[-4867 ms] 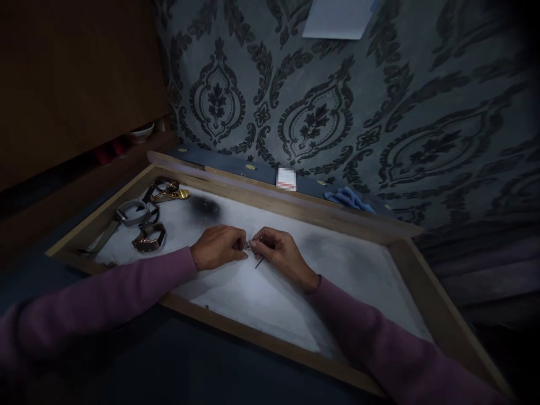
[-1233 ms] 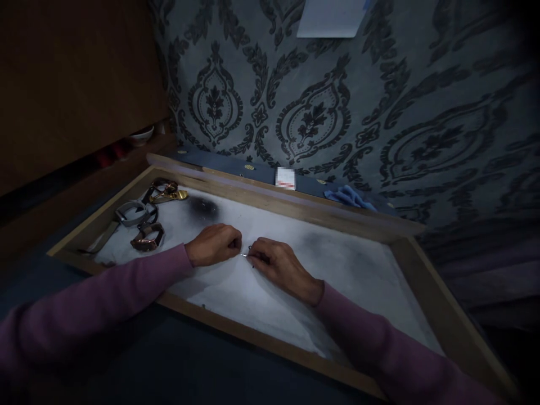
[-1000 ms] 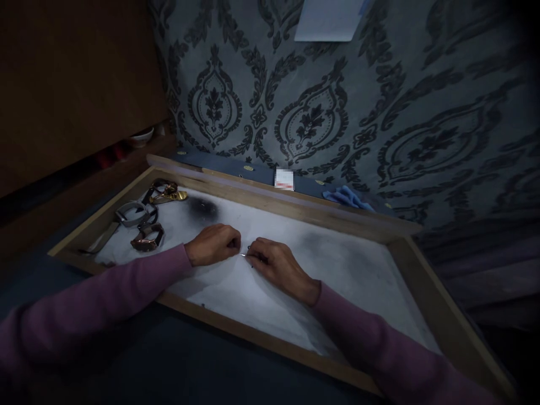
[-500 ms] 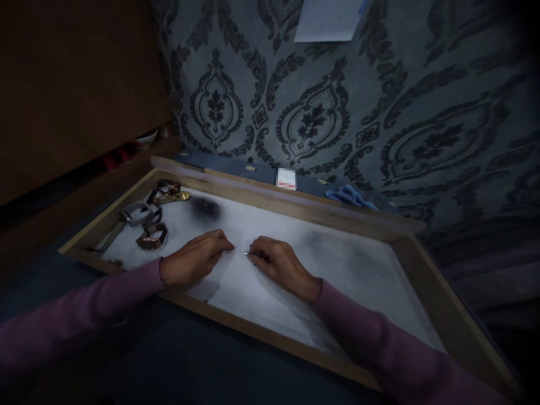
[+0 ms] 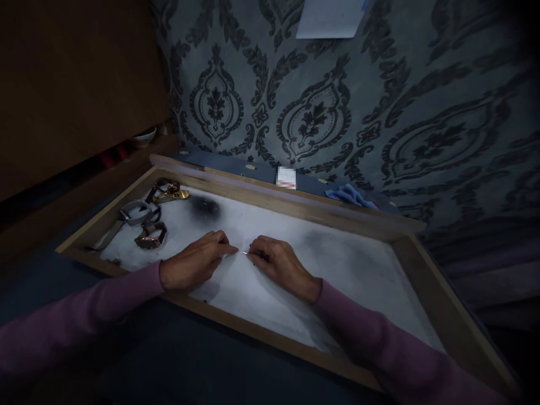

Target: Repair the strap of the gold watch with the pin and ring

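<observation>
Over the white bottom of a shallow wooden tray [image 5: 261, 329], both hands work close together with their fingertips nearly meeting. My right hand [image 5: 282, 265] is closed around a small object, mostly hidden by the fingers; a thin shiny metal tip [image 5: 244, 252] sticks out towards the left. My left hand [image 5: 196, 261] is pinched, its forefinger stretched to the end of that tip. Whatever lies between the left fingertips is too small to make out. Left of that hand rests a rose-gold wristwatch [image 5: 151, 238].
A grey-strapped watch [image 5: 137, 214] and a gold watch [image 5: 182, 194] lie in the tray's left end. Behind the far rim are a small white box [image 5: 286, 178] and a blue cloth [image 5: 350, 194]. A patterned wall [image 5: 261, 79] rises at the back, a wooden cabinet [image 5: 84, 84] at left.
My left fingertips have moved slightly right, closer to the metal tip. My right hand has stayed almost in place.
</observation>
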### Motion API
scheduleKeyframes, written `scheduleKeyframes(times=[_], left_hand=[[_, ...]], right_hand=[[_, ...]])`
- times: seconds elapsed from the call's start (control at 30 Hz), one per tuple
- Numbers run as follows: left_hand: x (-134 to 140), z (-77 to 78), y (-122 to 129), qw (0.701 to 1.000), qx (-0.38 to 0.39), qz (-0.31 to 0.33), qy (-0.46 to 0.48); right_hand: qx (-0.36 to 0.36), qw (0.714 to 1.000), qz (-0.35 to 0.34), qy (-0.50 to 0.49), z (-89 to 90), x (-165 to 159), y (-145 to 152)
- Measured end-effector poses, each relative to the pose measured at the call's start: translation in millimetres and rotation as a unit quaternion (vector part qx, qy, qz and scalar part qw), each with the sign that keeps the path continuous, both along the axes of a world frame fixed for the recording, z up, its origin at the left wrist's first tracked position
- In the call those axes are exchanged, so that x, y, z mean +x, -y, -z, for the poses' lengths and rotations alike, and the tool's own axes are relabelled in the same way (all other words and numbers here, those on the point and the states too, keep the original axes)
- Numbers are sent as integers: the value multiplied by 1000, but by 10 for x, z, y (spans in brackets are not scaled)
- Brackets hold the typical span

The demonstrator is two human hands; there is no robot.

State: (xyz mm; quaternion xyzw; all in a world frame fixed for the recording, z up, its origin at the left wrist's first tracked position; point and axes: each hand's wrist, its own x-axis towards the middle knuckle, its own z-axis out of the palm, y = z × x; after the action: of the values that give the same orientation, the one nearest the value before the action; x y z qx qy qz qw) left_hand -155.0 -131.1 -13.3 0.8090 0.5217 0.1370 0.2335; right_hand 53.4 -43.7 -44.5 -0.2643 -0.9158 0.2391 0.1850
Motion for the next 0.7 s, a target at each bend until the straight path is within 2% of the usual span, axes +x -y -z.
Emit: scheduleKeyframes(times=[0.47, 0.7], left_hand=[[-87, 77, -68, 997, -50, 1, 63], [-105, 85, -93, 995, -52, -21, 79]], right_hand=[[41, 999, -14, -19, 58, -47, 94], [28, 999, -27, -11, 39, -8, 42]])
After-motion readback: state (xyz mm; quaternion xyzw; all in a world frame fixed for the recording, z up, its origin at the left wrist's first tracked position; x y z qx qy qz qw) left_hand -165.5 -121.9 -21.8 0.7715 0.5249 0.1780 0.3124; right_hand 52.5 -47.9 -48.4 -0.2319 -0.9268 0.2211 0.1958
